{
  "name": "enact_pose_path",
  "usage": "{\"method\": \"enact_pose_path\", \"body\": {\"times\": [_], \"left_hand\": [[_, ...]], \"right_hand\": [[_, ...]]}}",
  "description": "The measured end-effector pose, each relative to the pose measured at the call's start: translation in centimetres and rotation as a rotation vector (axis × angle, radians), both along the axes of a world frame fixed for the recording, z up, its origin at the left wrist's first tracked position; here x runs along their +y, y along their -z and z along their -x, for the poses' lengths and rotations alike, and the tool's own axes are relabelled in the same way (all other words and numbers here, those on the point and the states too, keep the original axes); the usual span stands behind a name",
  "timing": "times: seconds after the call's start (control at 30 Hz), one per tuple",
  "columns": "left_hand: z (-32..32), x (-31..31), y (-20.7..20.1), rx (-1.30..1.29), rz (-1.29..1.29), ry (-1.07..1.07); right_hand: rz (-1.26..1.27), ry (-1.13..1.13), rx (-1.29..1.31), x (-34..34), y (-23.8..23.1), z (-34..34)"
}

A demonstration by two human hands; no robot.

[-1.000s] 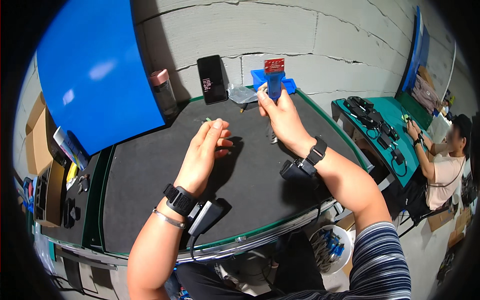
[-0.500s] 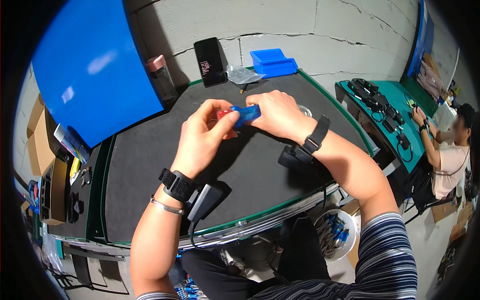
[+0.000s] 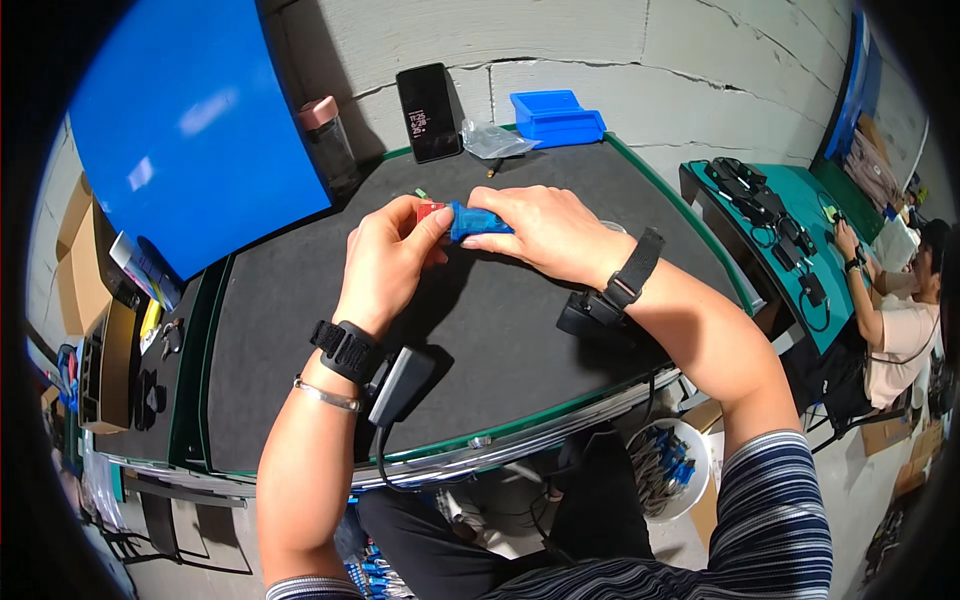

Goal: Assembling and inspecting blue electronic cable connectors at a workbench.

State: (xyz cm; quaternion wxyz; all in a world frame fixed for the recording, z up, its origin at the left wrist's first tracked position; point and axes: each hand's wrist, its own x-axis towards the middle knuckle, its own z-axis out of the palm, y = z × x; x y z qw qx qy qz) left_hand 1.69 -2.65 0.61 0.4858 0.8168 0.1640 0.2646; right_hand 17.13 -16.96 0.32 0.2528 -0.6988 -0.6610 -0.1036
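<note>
Above the middle of the dark-topped workbench, my two hands meet at a small part. My left hand [image 3: 383, 258] is closed, its thumb and fingers pinching a small red piece [image 3: 431, 210] that looks like a circuit board. My right hand [image 3: 552, 232] is closed round a translucent blue connector housing [image 3: 475, 222]. The red piece sits at the blue housing's left end; whether it is inside or only touching is hidden by my fingers. A small green bit [image 3: 421, 194] shows just above my left fingertips.
At the back stand a phone [image 3: 428, 112], a clear bag [image 3: 494, 139], a blue bin [image 3: 556, 119] and a pink-capped bottle [image 3: 327, 140]. A white bucket [image 3: 699, 484] of blue-ended cables is below the bench. A co-worker [image 3: 895, 310] sits at the green table [image 3: 815, 270] on the right.
Both hands have shifted slightly left, still on the red piece and blue housing. The housing now lies more level, and more of its length shows between my hands.
</note>
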Motion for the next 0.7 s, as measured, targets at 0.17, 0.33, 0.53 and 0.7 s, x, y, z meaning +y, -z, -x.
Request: {"method": "enact_pose_path", "body": {"times": [0.17,0.33,0.53,0.7], "left_hand": [[0.1,-0.1,-0.6,-0.017,-0.051,-0.035],[0.6,0.8,-0.8,-0.096,-0.097,-0.085],[2.5,5.0,-2.8,-0.440,0.295,-0.224],[1.1,2.5,-0.6,-0.329,0.544,0.180]], "right_hand": [[-0.056,0.045,-0.019,0.1,-0.4,0.4],[-0.057,0.077,-0.029,-0.3,-0.1,-0.2],[-0.082,-0.035,0.174,0.1,-0.2,-0.9],[-0.205,-0.205,0.253,0.2,-0.5,-0.8]]}}
